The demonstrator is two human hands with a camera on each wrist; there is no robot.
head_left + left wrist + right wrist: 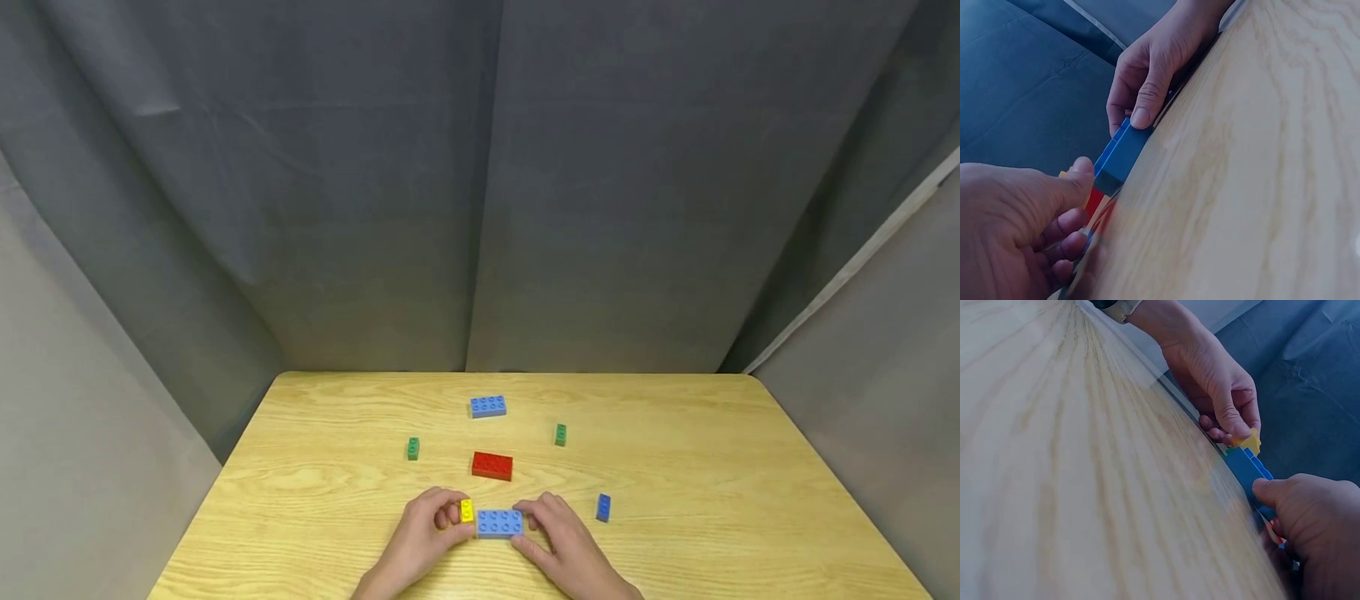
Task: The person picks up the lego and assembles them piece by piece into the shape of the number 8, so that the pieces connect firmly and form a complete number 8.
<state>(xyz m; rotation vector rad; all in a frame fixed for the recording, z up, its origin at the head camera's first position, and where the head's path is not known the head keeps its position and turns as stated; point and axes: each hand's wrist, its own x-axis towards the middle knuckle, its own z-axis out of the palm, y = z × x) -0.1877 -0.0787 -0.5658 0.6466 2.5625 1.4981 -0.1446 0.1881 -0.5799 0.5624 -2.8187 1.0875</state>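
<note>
Between thumb and index finger my left hand (422,533) pinches a small yellow toy brick (467,510), held just left of a larger light-blue brick (500,523). That blue brick lies studs up near the front of the table, its long side running left to right. At its right end my right hand (566,542) grips it with thumb and fingers. In the right wrist view the yellow brick (1249,442) sits slightly above the near end of the blue brick (1247,472). The left wrist view shows the right thumb on the blue brick (1124,156).
Behind the hands lies a red brick (492,466), with another light-blue brick (488,407) farther back. Small green bricks stand at left (413,448) and right (561,434). A small dark-blue brick (603,507) is right of my right hand. Grey curtains (480,208) surround the wooden table (300,483).
</note>
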